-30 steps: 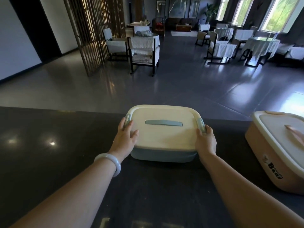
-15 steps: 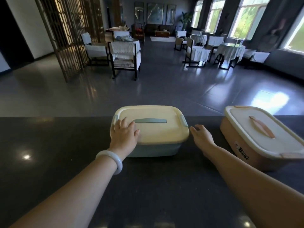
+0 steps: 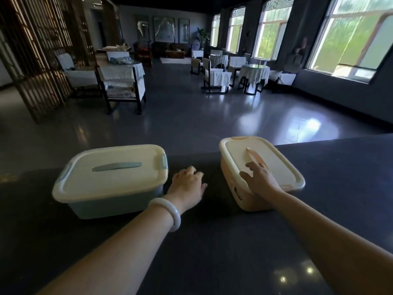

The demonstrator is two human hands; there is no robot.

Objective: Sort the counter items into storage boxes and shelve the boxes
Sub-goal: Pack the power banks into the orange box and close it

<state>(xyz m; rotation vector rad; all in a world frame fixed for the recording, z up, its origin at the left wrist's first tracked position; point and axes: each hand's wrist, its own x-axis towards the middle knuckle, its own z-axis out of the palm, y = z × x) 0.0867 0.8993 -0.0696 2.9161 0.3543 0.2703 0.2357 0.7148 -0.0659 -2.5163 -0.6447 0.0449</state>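
Two lidded storage boxes stand on the dark counter (image 3: 212, 241). The blue box (image 3: 110, 182) with a cream lid and blue handle is on the left. The pink box (image 3: 261, 173) with a cream lid and pink handle is on the right. My left hand (image 3: 188, 184), with a pale bangle on the wrist, hovers between the two boxes, fingers loosely curled, holding nothing. My right hand (image 3: 260, 179) is over the near left part of the pink box's lid, fingers spread and reaching toward its handle.
The counter's far edge runs just behind the boxes. Beyond it lies a tiled dining room with covered tables and chairs (image 3: 123, 81), a wooden screen (image 3: 36, 60) at left and bright windows (image 3: 350, 33) at right.
Both hands have left the blue box and moved right. My right hand has come onto the pink box's lid. The view has turned right, so the blue box sits further left.
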